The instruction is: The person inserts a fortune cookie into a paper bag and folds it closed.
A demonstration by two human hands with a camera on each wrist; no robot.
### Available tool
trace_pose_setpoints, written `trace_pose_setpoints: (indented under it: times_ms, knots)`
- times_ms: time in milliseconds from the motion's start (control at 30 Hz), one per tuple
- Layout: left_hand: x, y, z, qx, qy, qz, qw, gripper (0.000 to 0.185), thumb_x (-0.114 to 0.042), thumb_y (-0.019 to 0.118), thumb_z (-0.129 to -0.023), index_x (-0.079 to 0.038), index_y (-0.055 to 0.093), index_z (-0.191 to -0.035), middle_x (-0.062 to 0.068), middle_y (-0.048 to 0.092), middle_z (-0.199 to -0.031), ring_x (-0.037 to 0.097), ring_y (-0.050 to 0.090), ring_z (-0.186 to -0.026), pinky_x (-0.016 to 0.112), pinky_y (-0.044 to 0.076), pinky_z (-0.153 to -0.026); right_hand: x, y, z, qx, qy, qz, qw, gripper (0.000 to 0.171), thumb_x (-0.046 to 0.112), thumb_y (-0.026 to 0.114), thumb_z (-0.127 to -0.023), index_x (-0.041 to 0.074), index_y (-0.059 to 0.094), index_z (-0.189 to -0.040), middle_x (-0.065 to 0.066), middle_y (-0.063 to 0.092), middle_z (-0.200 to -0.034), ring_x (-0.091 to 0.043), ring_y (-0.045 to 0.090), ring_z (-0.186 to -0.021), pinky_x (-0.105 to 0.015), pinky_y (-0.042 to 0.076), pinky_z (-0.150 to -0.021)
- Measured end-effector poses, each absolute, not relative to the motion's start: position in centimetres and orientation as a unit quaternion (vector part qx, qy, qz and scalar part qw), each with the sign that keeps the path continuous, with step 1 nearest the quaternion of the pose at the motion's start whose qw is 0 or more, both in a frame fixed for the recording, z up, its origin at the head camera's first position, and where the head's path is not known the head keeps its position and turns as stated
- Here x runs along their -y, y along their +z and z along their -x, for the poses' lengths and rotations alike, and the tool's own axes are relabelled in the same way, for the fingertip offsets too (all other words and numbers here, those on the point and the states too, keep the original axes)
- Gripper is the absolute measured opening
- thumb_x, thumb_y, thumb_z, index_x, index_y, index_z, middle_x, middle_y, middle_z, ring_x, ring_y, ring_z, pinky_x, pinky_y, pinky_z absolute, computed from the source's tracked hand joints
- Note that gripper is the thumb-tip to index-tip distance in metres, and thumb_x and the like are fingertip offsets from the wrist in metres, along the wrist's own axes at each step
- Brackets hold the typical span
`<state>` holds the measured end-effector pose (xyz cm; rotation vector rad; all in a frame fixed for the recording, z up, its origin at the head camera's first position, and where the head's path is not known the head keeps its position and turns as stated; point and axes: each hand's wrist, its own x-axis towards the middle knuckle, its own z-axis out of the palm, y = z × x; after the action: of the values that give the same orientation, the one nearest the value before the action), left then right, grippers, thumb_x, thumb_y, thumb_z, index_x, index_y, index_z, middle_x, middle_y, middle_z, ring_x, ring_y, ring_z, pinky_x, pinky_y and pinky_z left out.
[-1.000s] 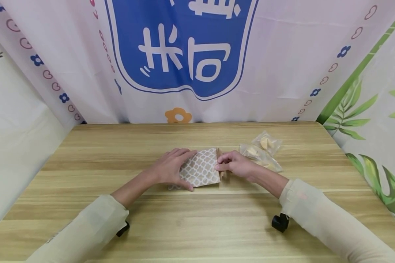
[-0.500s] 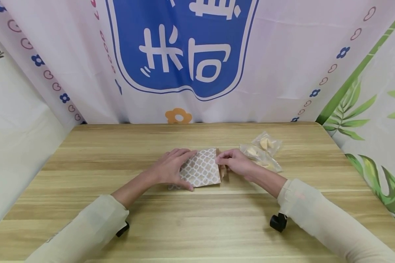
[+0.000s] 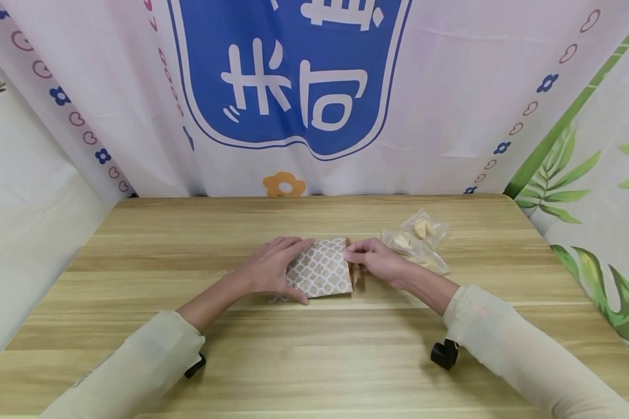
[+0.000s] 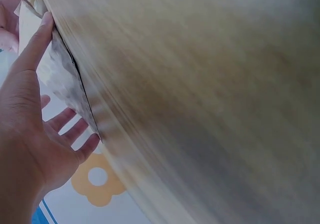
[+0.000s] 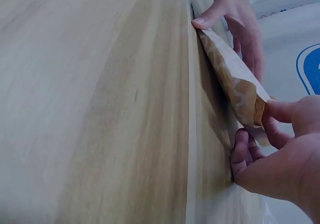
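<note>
A small brown paper bag (image 3: 321,269) with a white lattice pattern lies flat in the middle of the wooden table (image 3: 136,279). My left hand (image 3: 272,265) rests on its left part with straight, spread fingers, pressing it down; the thumb (image 4: 31,43) lies along the bag (image 4: 60,78). My right hand (image 3: 369,260) pinches the bag's folded right end between thumb and fingers. In the right wrist view the bag (image 5: 230,76) lifts slightly off the table at that pinched end, and my right hand (image 5: 280,149) curls round the fold.
Clear plastic packets of pale biscuits (image 3: 418,241) lie on the table just right of my right hand. A printed fabric backdrop (image 3: 293,87) closes the far edge and both sides. The wrist cameras' black mounts (image 3: 444,354) hang under my sleeves.
My right hand slid a little along the bag's right end and changed its pinch on the fold. The left hand and the bag stayed put.
</note>
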<state>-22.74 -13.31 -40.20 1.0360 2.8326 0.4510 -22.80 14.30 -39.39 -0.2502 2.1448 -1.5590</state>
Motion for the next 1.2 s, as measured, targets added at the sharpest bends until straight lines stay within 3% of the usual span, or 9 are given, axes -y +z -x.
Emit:
trace_pose_setpoints:
  times_ms: [200, 367, 867, 1033, 1200]
  knots:
    - [13.28, -40.19, 22.62, -0.925, 0.153, -0.346, 0.043, 0.122, -0.064, 0.091, -0.065, -0.012, 0.036, -0.161, 0.019, 0.048, -0.153, 0.039, 0.044, -0.141, 0.064, 0.039, -0.113, -14.16, -39.47, 22.95, -0.785, -0.580, 0.052, 0.214, 0.029, 0.011, 0.055, -0.105, -0.009, 0.068, -0.122, -0.001, 0.058, -0.090, -0.014, 0.050, -0.083, -0.025, 0.044, -0.072]
    - [13.27, -40.33, 22.61, -0.925, 0.155, -0.345, 0.044, 0.122, -0.064, 0.091, -0.066, -0.013, 0.036, -0.161, 0.019, 0.048, -0.153, 0.039, 0.044, -0.141, 0.065, 0.040, -0.112, -13.81, -39.55, 23.06, -0.795, -0.571, 0.050, 0.197, 0.026, 0.011, 0.061, -0.103, -0.010, 0.070, -0.117, -0.001, 0.062, -0.092, -0.012, 0.051, -0.082, -0.023, 0.045, -0.069]
    - [13.20, -40.16, 22.65, -0.927, 0.150, -0.341, 0.037, 0.124, -0.064, 0.092, -0.064, -0.011, 0.036, -0.161, 0.020, 0.049, -0.153, 0.040, 0.046, -0.141, 0.062, 0.039, -0.114, -13.86, -39.26, 23.04, -0.787, -0.570, 0.076, 0.221, 0.025, 0.009, 0.054, -0.106, -0.010, 0.067, -0.116, 0.001, 0.058, -0.087, -0.014, 0.049, -0.083, -0.028, 0.042, -0.075]
    - [13.21, -40.13, 22.56, -0.925, 0.155, -0.344, 0.040, 0.123, -0.063, 0.092, -0.064, -0.012, 0.036, -0.161, 0.018, 0.049, -0.152, 0.038, 0.046, -0.140, 0.061, 0.039, -0.115, -14.17, -39.33, 23.01, -0.787, -0.572, 0.080, 0.216, 0.024, 0.007, 0.053, -0.106, -0.009, 0.066, -0.119, -0.002, 0.060, -0.096, -0.014, 0.050, -0.086, -0.028, 0.043, -0.076]
    - [13.47, -40.07, 22.57, -0.921, 0.168, -0.350, 0.033, 0.122, -0.062, 0.093, -0.064, -0.011, 0.037, -0.160, 0.019, 0.050, -0.151, 0.040, 0.046, -0.140, 0.063, 0.038, -0.115, -14.39, -39.38, 22.90, -0.793, -0.563, 0.113, 0.201, 0.025, -0.004, 0.060, -0.097, -0.007, 0.067, -0.120, -0.009, 0.065, -0.104, -0.016, 0.054, -0.084, -0.025, 0.048, -0.071]
